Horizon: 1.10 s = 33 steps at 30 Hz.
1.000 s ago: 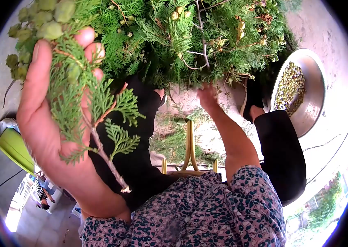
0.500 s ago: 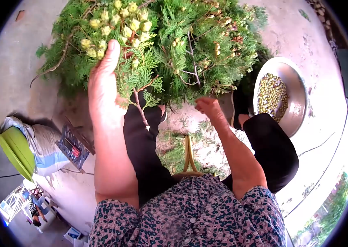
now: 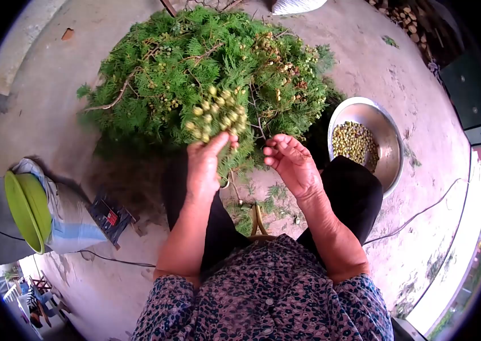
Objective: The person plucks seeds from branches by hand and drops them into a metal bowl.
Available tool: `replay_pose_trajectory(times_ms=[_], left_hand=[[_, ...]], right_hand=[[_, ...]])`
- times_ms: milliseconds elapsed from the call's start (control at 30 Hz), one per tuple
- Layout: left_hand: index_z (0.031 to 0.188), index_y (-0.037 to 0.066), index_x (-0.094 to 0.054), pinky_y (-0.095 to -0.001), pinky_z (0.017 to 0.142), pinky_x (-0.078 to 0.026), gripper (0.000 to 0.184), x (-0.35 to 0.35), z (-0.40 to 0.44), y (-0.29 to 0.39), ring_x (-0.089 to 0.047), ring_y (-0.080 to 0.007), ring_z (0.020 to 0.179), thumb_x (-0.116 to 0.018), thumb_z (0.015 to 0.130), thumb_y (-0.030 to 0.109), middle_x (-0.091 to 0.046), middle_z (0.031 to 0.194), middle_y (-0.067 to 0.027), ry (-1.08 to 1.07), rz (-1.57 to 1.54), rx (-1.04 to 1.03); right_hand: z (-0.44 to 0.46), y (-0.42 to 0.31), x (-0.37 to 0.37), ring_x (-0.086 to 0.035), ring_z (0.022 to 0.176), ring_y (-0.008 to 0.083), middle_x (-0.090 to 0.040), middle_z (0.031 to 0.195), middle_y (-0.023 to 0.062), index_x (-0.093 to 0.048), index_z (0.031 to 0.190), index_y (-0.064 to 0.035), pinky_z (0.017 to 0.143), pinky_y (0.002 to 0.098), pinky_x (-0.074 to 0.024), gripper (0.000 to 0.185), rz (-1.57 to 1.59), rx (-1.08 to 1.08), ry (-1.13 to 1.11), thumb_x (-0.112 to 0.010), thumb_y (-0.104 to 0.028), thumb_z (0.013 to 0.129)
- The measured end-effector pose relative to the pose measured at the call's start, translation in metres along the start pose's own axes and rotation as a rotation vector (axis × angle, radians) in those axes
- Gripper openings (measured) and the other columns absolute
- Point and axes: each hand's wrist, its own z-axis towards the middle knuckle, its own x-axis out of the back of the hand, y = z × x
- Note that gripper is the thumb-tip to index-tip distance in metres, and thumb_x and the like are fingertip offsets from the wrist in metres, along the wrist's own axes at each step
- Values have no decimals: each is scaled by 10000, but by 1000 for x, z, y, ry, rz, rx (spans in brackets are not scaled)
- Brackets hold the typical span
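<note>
My left hand [image 3: 205, 167] is closed around a green sprig whose cluster of pale green cones [image 3: 217, 113] sticks up above the thumb. The sprig's stem hangs down below the fingers. To its right, my right hand [image 3: 294, 165] is raised with its fingers curled and the fingertips near each other; whether something small is between them I cannot make out. Behind both hands lies a large heap of green conifer branches [image 3: 172, 74]. A metal basin [image 3: 388, 142] stands to the right of my right hand, with many small green cones [image 3: 355, 143] in it.
At the left are a lime green tub [image 3: 27, 210], a pale sack [image 3: 67, 219] and a dark crate [image 3: 109, 219]. A white sack [image 3: 297, 5] lies beyond the heap. Stacked logs [image 3: 408, 23] are at the top right. A cable [image 3: 416, 219] crosses the floor.
My left hand with the sprig has come down and toward the middle, nearer my right hand. My right hand has turned upward, fingers curled. The view has shifted to show more floor beyond the heap.
</note>
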Motion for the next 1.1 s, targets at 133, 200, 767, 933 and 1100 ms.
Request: replay_pose_trajectory(times_ms=[133, 200, 767, 933, 1100], left_hand=[[896, -7, -613, -278, 608, -505, 123, 5, -26, -24, -595, -156, 659, -596, 779, 29, -631, 790, -80, -67, 31, 42], [892, -16, -603, -273, 608, -502, 126, 4, -42, -30, -595, -159, 642, -608, 771, 19, -630, 776, -81, -37, 37, 83], [718, 14, -600, -209, 464, -358, 94, 2, -56, -49, -452, -76, 503, -597, 755, 100, -526, 588, 8, -72, 326, 244], [735, 35, -582, -209, 506, -364, 110, 16, -49, -57, -444, -78, 539, -606, 767, 138, -493, 600, 19, -106, 7, 503], [729, 65, -540, -218, 515, -417, 145, 17, -44, -62, -463, -89, 560, -579, 813, 177, -483, 622, 16, -27, -142, 554]], right_hand=[[-22, -1, -3, -579, 695, 147, -602, 809, 53, -590, 908, -29, 582, 252, -466, 98, -116, 52, 6, -568, -71, 823], [-36, 3, -12, -572, 650, 123, -603, 771, 38, -593, 894, -27, 549, 232, -458, 89, -234, 38, 74, -581, -62, 814], [-39, 46, 1, -486, 495, 69, -564, 609, 10, -572, 747, -24, 437, 195, -378, 148, -368, -27, 208, -666, -137, 764], [-36, 40, 9, -498, 492, 105, -563, 611, 39, -581, 774, -20, 442, 214, -403, 106, -228, -153, 76, -608, -117, 806], [-33, 35, 7, -535, 558, 136, -576, 682, 47, -576, 828, -12, 492, 228, -428, 90, -99, -205, 8, -593, -100, 815]])
